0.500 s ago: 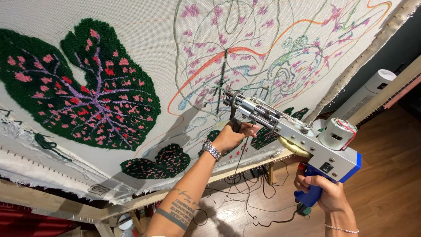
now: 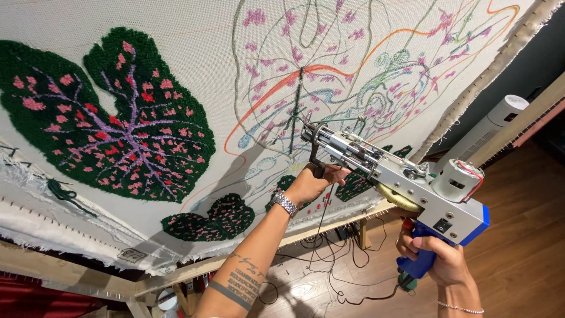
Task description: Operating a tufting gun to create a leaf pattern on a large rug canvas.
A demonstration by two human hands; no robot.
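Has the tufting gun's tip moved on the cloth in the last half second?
Cannot tell. The tufting gun tip sits by the same dark green stem line on the cloth; any shift is too small.

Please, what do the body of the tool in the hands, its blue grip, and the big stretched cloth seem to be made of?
Tufting gun body: apparently metal, silver with a dull brushed sheen and bare rods. Blue grip, held by the right hand: probably moulded plastic, smooth and matte. Stretched cloth: woven fabric, off-white with frayed edges; the green leaf looks like fuzzy yarn pile. The left hand holds the dark front handle.
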